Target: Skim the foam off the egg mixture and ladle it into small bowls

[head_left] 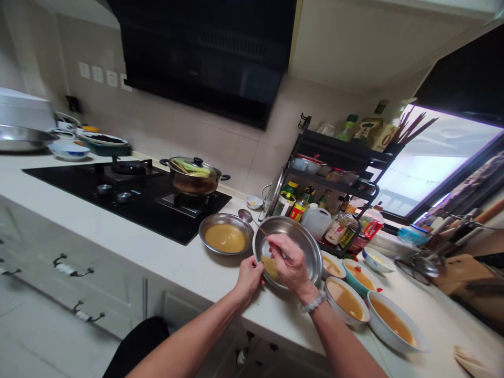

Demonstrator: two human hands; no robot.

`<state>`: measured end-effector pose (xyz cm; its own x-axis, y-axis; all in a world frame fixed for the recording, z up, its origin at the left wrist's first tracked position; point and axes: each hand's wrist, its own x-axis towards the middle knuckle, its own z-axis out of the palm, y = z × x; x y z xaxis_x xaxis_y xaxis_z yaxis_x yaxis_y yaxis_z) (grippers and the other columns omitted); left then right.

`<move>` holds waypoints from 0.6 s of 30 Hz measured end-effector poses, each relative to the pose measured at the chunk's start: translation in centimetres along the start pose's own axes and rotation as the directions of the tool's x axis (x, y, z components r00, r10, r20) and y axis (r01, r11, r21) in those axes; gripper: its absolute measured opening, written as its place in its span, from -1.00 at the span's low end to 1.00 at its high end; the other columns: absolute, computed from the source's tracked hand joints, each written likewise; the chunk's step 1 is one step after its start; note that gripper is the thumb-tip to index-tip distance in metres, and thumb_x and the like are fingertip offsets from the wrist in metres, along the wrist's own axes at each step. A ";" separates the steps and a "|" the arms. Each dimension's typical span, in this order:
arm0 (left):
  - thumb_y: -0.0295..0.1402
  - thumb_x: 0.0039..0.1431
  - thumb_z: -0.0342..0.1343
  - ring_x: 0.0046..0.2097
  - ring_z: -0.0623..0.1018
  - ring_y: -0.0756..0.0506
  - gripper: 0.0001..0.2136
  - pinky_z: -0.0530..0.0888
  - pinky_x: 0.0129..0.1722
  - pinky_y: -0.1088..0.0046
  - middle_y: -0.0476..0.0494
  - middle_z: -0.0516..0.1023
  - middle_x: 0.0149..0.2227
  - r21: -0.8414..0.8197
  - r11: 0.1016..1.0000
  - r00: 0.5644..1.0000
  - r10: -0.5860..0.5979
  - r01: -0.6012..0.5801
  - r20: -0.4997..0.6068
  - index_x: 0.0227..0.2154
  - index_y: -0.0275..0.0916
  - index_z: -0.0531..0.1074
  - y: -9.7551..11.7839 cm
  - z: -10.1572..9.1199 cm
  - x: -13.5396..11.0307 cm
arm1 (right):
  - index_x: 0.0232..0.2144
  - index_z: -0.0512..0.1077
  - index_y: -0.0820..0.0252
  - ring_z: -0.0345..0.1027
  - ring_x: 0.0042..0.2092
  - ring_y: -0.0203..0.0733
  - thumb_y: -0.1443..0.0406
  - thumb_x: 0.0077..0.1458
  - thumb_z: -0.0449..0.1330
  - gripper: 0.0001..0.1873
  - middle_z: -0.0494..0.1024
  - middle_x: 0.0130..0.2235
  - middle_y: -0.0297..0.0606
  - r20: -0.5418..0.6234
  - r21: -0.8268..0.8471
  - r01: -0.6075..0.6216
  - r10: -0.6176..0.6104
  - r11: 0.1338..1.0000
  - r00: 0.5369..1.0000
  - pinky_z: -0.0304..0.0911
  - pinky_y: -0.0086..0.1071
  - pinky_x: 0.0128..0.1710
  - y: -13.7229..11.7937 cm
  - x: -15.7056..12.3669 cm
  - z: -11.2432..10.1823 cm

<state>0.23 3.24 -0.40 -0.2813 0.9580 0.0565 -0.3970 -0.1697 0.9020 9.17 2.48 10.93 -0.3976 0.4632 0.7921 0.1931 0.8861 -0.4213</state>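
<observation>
From the head view, my left forearm reaches in from the near edge, and its hand (249,278) is bent at the wrist, thumb and fingers pinching the near left rim of a stainless-steel bowl (313,247). That bowl stands tilted over the near part of the white worktop (173,270), with some yellowish liquid (271,266) pooled low inside, towards the left hand. My right forearm comes up from the near right, a pale beaded bracelet (314,303) round the wrist; the right hand (290,260) reaches over the bowl's opening, knuckles up and fingers curled down. A metal ladle (244,215) lies with its head past the far left rim and its handle running towards those fingers, but I cannot tell whether they grip it or something hidden beneath the palm. Just left of the bowl sits a shallow steel basin (216,220) of tan liquid. To the right, near my right wrist, several bowls of orange-brown liquid stand close together, the nearest a long white one (420,341). Farther left, a lidded pot (195,184) rests on the black hob (173,220).
</observation>
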 end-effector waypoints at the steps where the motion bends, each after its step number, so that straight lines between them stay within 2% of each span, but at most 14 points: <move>1: -0.31 -0.19 0.12 -0.72 0.23 0.11 -0.85 0.23 -0.74 0.60 0.13 0.24 -0.73 0.001 1.000 1.000 -0.003 0.003 -0.010 -0.66 -0.23 0.29 0.0 0.0 0.0 | -0.26 0.52 0.10 0.42 -0.35 -0.21 0.35 0.11 0.13 -0.82 0.54 -0.33 -0.23 -0.052 0.003 -0.038 0.038 0.999 0.998 0.36 -0.34 -0.35 -0.1 -0.3 -0.9; 2: -0.31 -0.19 0.12 -0.72 0.23 0.11 -0.86 0.24 -0.74 0.60 0.13 0.24 -0.73 0.002 1.000 1.000 -0.007 0.007 -0.018 -0.66 -0.23 0.29 0.0 0.0 0.0 | -0.25 0.52 0.10 0.41 -0.39 -0.22 0.34 0.10 0.16 -0.83 0.54 -0.32 -0.24 -0.135 0.013 -0.100 0.100 0.995 0.986 0.36 -0.35 -0.39 -0.2 -0.7 -1.9; 4: -0.32 -0.20 0.13 -0.72 0.23 0.11 -0.86 0.23 -0.75 0.60 0.13 0.23 -0.74 0.001 1.000 0.999 -0.015 0.015 -0.028 -0.67 -0.23 0.29 0.1 0.0 -0.1 | -0.24 0.50 0.10 0.38 -0.47 -0.25 0.29 0.07 0.21 -0.83 0.54 -0.34 -0.26 -0.299 0.045 -0.248 0.250 0.968 0.921 0.34 -0.38 -0.50 -0.1 -1.8 -4.0; 7: -0.33 -0.22 0.14 -0.71 0.24 0.12 -0.85 0.22 -0.74 0.61 0.14 0.22 -0.74 -0.009 1.000 0.999 -0.023 0.022 -0.027 -0.69 -0.23 0.28 0.4 0.0 -0.3 | -0.28 0.49 0.14 0.34 -0.55 -0.25 0.19 0.01 0.26 -0.80 0.51 -0.48 -0.30 -0.409 0.051 -0.399 0.384 0.916 0.828 0.31 -0.40 -0.58 0.5 -4.3 -7.1; 12: -0.33 -0.21 0.14 -0.70 0.24 0.12 -0.87 0.26 -0.72 0.60 0.12 0.26 -0.71 0.006 1.000 1.000 -0.010 0.010 -0.018 -0.67 -0.25 0.31 0.8 -0.1 -0.5 | -0.33 0.52 0.19 0.35 -0.55 -0.24 0.11 -0.10 0.34 -0.68 0.52 -0.51 -0.28 -0.402 0.038 -0.552 0.518 0.833 0.755 0.30 -0.40 -0.60 1.2 -9.0 -10.2; 15: -0.33 -0.20 0.13 -0.69 0.25 0.12 -0.87 0.26 -0.72 0.59 0.10 0.28 -0.69 0.031 1.000 1.000 0.002 -0.002 -0.016 -0.67 -0.26 0.32 0.7 -0.2 -0.4 | -0.37 0.52 0.20 0.33 -0.58 -0.24 0.10 -0.15 0.37 -0.67 0.51 -0.54 -0.29 -0.408 0.095 -0.595 0.576 0.798 0.708 0.27 -0.40 -0.64 0.7 -10.7 -10.4; 18: -0.34 -0.20 0.12 -0.69 0.25 0.11 -0.88 0.27 -0.72 0.59 0.10 0.27 -0.70 0.039 0.999 1.000 0.010 -0.009 -0.017 -0.66 -0.27 0.32 0.4 -0.3 -0.3 | -0.40 0.49 0.21 0.30 -0.63 -0.25 0.09 -0.17 0.37 -0.66 0.46 -0.62 -0.34 -0.407 0.176 -0.599 0.612 0.781 0.679 0.23 -0.42 -0.69 0.2 -11.2 -10.0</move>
<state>-0.08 2.84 -0.16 -0.3000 0.9521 0.0583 -0.3600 -0.1696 0.9174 22.65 -2.38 6.40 0.2130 0.8622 0.4595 0.2310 0.4126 -0.8812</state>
